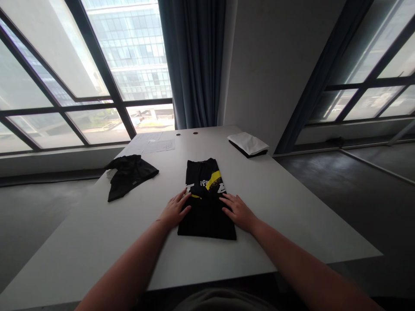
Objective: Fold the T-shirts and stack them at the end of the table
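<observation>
A black T-shirt (207, 220) with a yellow stripe and white lettering lies folded into a narrow rectangle on the white table (285, 224). On its left edge rests my left hand (175, 209), fingers spread and the tips on the cloth. My right hand (239, 211) lies at the opposite edge, also with fingers apart and touching the fabric. Neither hand grips anything. The printed part is at the far half of the shirt, and the near half is plain black.
To the left, a crumpled black garment (129, 175) lies near the table's edge. Papers (159, 145) are spread at the far left. A folded white cloth (249, 143) sits on something black at the far right. Behind the table hangs a blue curtain (197, 65) beside windows.
</observation>
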### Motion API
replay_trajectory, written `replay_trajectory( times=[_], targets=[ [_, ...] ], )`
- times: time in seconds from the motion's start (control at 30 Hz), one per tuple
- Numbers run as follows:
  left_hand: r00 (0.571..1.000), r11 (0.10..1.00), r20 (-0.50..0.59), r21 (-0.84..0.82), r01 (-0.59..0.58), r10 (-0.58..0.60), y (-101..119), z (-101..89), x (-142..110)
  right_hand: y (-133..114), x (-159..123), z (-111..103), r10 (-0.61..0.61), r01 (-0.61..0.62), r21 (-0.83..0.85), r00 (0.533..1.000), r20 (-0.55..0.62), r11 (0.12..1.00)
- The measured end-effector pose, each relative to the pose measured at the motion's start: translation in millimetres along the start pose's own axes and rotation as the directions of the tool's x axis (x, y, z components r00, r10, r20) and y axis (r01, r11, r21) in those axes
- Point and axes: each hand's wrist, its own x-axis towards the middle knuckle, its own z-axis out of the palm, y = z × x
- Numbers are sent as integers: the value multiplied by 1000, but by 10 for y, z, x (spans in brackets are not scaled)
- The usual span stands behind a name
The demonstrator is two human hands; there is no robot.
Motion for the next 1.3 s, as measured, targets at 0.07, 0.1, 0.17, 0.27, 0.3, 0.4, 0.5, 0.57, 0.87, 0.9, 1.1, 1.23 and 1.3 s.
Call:
replay_trajectory(
  times=[0.07,0.1,0.17,0.27,0.3,0.4,0.5,0.57,0.87,0.9,1.1,1.23,1.3],
  targets=[
    [1000,1000,-1,14,9,-9,-81,-45,182,168,213,-21,33,-34,-38,999,-23,999],
    [1000,1000,-1,27,3,-3,-108,-50,256,237,317,-29,46,-48,-61,999,-29,997],
    [999,997,2,53,-48,48,-137,-35,354,339,507,-39,67,-70,-108,997,-27,992],
    [992,990,23,59,-126,124,-156,10,397,429,753,-45,101,-100,-156,995,-1,983],
    [991,990,38,56,-129,127,-167,18,400,453,829,-45,110,-107,-164,994,9,981],
    [990,993,83,38,-115,112,-241,13,453,532,1064,-36,127,-121,-167,991,31,978],
    [997,998,53,9,-54,54,-366,2,645,629,1329,-13,164,-159,-160,986,17,974],
    [999,1000,23,13,26,-26,-461,19,848,694,1516,8,193,-191,-154,981,-3,969],
    [960,958,-31,64,279,-278,-832,168,1992,961,2285,90,281,-286,-109,958,-60,952],
    [958,956,-41,56,287,-285,-866,179,2114,988,2354,102,276,-281,-101,959,-60,954],
    [967,971,-91,5,241,-239,-1004,228,2613,1085,2659,133,254,-259,-34,962,-96,965],
    [975,984,-136,-54,171,-177,-1077,225,2664,1094,2675,72,241,-240,23,960,-141,970],
    [969,984,-206,-140,111,-138,-1101,214,2631,1083,2621,33,216,-193,119,948,-235,974]
  ],
)
